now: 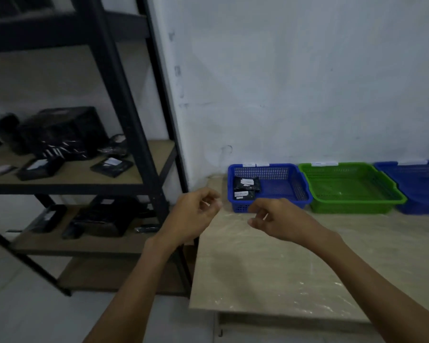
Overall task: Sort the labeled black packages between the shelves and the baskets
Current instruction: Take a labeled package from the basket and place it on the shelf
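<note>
Two labeled black packages point(247, 186) lie in the left end of a blue basket point(282, 184) on the table. Beside it stand a green basket point(351, 186) and another blue basket point(418, 184), with nothing visible inside either. More black packages point(112, 165) lie on the middle shelf of the black rack point(134, 125), and others point(102, 219) on the shelf below. My left hand point(196, 214) hovers at the table's left corner, fingers loosely curled, holding nothing. My right hand point(280, 219) hangs just in front of the blue basket, also loosely curled around nothing.
The baskets line the white wall at the back of a pale wooden table point(282, 268). White labels sit on the baskets' rear rims. The rack's upright post stands just left of the table. A large black bundle point(65, 129) fills the back of the middle shelf.
</note>
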